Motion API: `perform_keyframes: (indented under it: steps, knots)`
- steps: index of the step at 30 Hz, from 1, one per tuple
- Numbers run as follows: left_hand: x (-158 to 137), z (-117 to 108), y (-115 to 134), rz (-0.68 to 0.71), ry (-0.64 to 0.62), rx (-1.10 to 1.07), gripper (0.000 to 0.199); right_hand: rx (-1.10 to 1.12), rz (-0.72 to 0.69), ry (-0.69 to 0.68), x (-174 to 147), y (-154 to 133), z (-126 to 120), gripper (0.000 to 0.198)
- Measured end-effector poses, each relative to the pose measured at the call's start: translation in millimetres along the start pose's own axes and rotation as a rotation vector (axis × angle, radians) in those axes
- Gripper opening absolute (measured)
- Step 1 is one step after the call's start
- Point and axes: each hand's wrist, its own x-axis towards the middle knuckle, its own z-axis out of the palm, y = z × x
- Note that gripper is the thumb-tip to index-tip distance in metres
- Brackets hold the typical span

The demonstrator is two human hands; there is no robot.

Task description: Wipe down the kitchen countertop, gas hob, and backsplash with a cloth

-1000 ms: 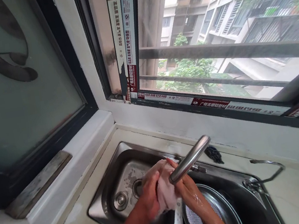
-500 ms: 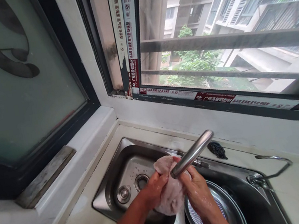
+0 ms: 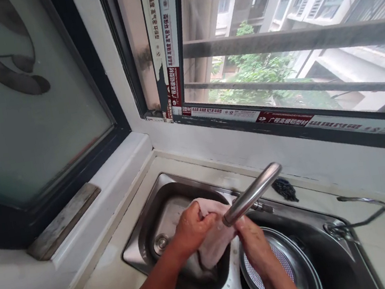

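A wet, pale pink cloth [image 3: 214, 242] hangs stretched between my two hands, over the left basin of a steel double sink [image 3: 133, 255]. My left hand [image 3: 192, 226] is closed on its upper left part, thumb on top. On the other side, my right hand [image 3: 252, 239] grips the cloth's right edge, partly behind the spout. The metal faucet spout [image 3: 252, 193] slants down between my hands, its end just in front of the cloth. I cannot make out running water. A round drain strainer [image 3: 161, 244] lies in the left basin, beside my left hand.
Metal bowls with a perforated inner one [image 3: 300, 263] fill part of the right basin, under my right forearm. Behind the faucet lies a black mesh scrubber [image 3: 284, 190]. A bent metal tap [image 3: 365, 210] stands at the right. A window frame [image 3: 283, 123] runs along the back.
The bunched cloth is now spread flatter between my hands. My left hand has shifted a little up and turned over, covering the drain hole. The view has shifted slightly.
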Motion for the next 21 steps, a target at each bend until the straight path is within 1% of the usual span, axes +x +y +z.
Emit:
perform_keyframes:
  steps: [1,2,3,5,6,8,10,11,12,14,15,18,19,20,21]
  knots:
    - [2.4,-2.7,-3.4,-0.017,-0.021,-0.032,0.021,0.053,-0.022,0.007,-0.2,-4.4,1.6,0.052]
    - [4.5,-4.6,-7.6,-0.030,-0.023,-0.067,0.026,0.091,-0.019,-0.030,-1.0,-8.3,4.2,0.052]
    - [6.2,-5.6,-12.3,-0.051,-0.009,-0.121,0.031,0.095,0.000,-0.095,-2.3,-11.5,7.5,0.052]
    - [7.8,-4.6,-21.7,-0.134,0.052,-0.308,0.039,0.005,0.036,-0.201,-3.7,-16.4,13.8,0.052]
    - [7.7,-3.2,-25.7,-0.185,0.068,-0.401,0.043,-0.044,0.037,-0.206,-3.2,-18.5,15.8,0.052]
    - [6.1,-0.2,-31.9,-0.271,0.035,-0.531,0.054,-0.037,0.021,-0.122,1.1,-21.9,15.8,0.054]
    - [4.2,2.0,-35.9,-0.319,-0.029,-0.573,0.063,0.038,0.008,-0.019,7.2,-23.7,11.3,0.061]
    - [3.6,2.8,-37.5,-0.326,-0.046,-0.567,0.066,0.026,0.005,-0.003,9.7,-23.6,8.2,0.062]
    - [3.3,3.5,-38.7,-0.318,-0.052,-0.546,0.067,-0.033,-0.004,-0.008,11.4,-22.8,5.2,0.061]
    - [3.3,5.1,-40.4,-0.274,-0.074,-0.482,0.068,-0.195,-0.033,-0.047,11.6,-20.0,0.5,0.056]
    - [3.4,6.2,-40.5,-0.242,-0.099,-0.450,0.068,-0.229,-0.039,-0.061,10.4,-18.6,-1.0,0.054]
    - [3.4,10.3,-37.3,-0.156,-0.246,-0.367,0.070,-0.159,-0.013,-0.044,5.4,-19.2,-2.2,0.053]
    - [3.1,12.1,-35.6,-0.130,-0.291,-0.326,0.072,-0.177,-0.019,-0.031,4.2,-21.5,-2.5,0.054]
    - [2.7,14.1,-34.1,-0.106,-0.314,-0.253,0.071,-0.241,-0.041,-0.019,3.3,-24.7,-3.2,0.056]
    - [2.3,16.4,-33.0,-0.087,-0.313,-0.151,0.065,-0.344,-0.072,-0.012,2.6,-28.9,-4.6,0.057]
